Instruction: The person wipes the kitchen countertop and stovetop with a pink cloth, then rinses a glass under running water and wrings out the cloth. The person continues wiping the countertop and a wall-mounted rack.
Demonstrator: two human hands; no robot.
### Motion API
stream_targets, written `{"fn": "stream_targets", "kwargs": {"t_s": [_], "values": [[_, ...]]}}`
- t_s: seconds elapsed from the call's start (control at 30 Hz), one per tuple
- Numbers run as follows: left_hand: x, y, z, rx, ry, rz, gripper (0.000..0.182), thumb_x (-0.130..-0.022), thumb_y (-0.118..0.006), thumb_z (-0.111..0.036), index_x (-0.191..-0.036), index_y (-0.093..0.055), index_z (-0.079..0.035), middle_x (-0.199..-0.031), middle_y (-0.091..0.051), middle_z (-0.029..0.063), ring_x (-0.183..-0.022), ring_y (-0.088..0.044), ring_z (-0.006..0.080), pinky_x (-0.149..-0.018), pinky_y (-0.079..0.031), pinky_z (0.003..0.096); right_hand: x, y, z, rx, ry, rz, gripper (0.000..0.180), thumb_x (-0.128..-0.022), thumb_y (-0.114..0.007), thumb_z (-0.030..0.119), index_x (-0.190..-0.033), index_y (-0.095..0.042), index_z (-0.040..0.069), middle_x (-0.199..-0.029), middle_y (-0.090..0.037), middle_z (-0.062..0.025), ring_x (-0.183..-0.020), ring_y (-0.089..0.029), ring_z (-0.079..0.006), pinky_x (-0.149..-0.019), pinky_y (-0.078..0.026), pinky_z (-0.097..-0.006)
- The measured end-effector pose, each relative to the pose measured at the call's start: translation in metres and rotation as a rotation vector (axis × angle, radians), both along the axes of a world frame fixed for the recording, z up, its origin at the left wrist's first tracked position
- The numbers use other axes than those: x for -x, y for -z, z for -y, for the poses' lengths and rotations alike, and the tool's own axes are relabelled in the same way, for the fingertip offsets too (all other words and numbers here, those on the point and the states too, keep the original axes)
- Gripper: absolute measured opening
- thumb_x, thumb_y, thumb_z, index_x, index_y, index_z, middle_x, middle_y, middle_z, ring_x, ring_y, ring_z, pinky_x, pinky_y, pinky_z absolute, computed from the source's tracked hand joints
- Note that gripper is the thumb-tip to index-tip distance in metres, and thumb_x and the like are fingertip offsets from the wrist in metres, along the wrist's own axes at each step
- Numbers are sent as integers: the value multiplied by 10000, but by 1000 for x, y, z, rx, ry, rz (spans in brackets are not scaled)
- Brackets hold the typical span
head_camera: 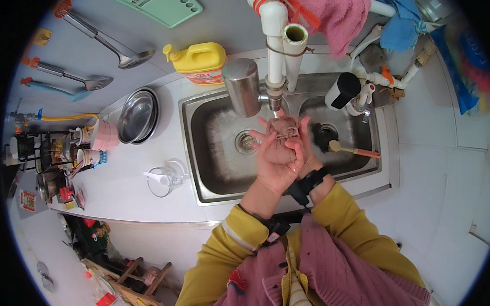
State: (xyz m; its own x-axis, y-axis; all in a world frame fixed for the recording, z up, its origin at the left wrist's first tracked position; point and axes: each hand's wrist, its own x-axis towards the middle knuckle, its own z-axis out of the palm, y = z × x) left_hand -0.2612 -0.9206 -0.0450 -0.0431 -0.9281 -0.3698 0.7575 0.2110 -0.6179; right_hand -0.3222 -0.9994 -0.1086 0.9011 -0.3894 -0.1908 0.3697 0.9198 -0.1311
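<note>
Over the divider of a double steel sink (225, 180), both of my hands are together around a crumpled, brownish-pink cloth (280, 151). My left hand (277, 170) or right hand cannot be mixed up by sleeve: the left one lies nearer the camera at the left, its thumb and fingers curled on the cloth. Behind it to the right, my right hand (306, 151) supports the cloth with fingers partly spread. Just above them is the metal faucet outlet (275, 104). Part of the cloth is hidden by the fingers.
A brush (356, 150) lies in the right basin beside a dark drain strainer (324, 136). Left of the sink are a glass cup (160, 184) and steel bowls (137, 116). A yellow jug (201, 59) stands behind; white pipes (274, 50) rise over the sink.
</note>
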Motion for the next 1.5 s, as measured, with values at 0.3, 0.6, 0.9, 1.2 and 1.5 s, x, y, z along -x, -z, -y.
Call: {"fn": "stream_targets", "kwargs": {"t_s": [0.3, 0.6, 0.9, 1.2, 1.5], "values": [[-38, 9, -43, -3, 360, 520, 290, -936, -626, -343, -1131, -570, -136, -948, -562, 11, -763, -532, 154, -666, -468, 283, -25, -16, 34, 471, -449, -299, 303, -875, -764, 162, -1078, -551, 88, -980, -610, -24, -900, -617, -134, -777, -521, -283], [-64, 53, -39, -351, 818, 1387, 355, -856, -719, -279, -1112, -570, -83, -794, -583, 25, -677, -570, 132, -551, -431, 271, -65, 1, 22, 913, -522, -568, 213, -789, -732, 1, -889, -562, 82, -830, -577, 4, -740, -544, -102, -649, -457, -245], [-33, 139, -31, -1050, 757, 2389, 447, -818, -713, -302, -1073, -544, 25, -969, -681, 299, -945, -669, 451, -785, -549, 495, -75, 76, -13, 1263, -119, -957, 164, -764, -646, -49, -891, -571, 22, -873, -605, -11, -830, -554, -113, -674, -492, -301], [-63, 89, -46, -394, 651, 1136, 332, -886, -632, -256, -1073, -542, 3, -852, -633, 122, -647, -621, 232, -526, -491, 342, -63, 24, 8, 599, -382, -521, 485, -958, -653, 438, -1235, -484, 79, -1092, -617, -67, -890, -606, -162, -763, -516, -325], [-25, 11, -57, 149, -34, -180, 350, -914, -626, -263, -1105, -533, 15, -836, -509, 5, -638, -495, 100, -529, -410, 239, -59, 6, -47, -374, -115, 302, 741, -948, -368, 715, -1440, -414, 163, -1501, -412, -158, -1317, -451, -371, -1108, -357, -528]]}}
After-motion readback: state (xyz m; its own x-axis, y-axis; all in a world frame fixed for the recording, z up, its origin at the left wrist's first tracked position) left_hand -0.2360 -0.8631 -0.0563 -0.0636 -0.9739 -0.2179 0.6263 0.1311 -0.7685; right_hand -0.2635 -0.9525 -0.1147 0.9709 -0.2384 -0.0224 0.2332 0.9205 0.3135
